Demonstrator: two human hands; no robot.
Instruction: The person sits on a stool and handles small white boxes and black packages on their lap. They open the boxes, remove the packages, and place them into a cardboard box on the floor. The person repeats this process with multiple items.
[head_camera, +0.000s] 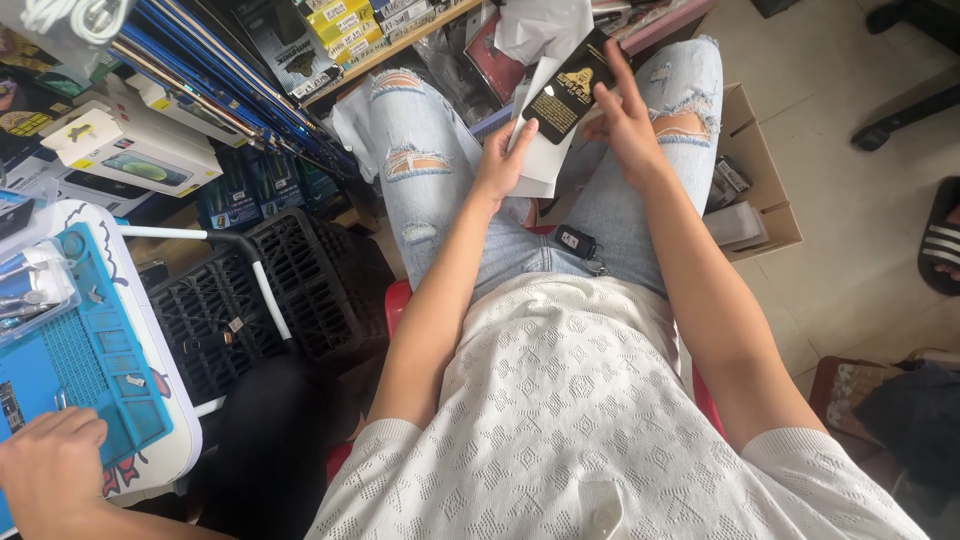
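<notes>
I sit on a red stool with ripped light-blue jeans. My left hand (503, 160) grips the lower edge of a flat black packet (567, 92) with gold print, along with white paper sleeves (533, 160) behind it. My right hand (628, 118) rests its fingers on the packet's right edge and top. Both hands are raised over my knees. A black car key fob (575, 241) lies in my lap between my thighs.
Another person's hand (48, 470) rests on a blue work mat (90, 365) at the lower left. A black plastic crate (270, 295) stands beside my left leg. Boxed goods and shelves (140, 150) fill the upper left. A cardboard box (755, 190) sits to my right.
</notes>
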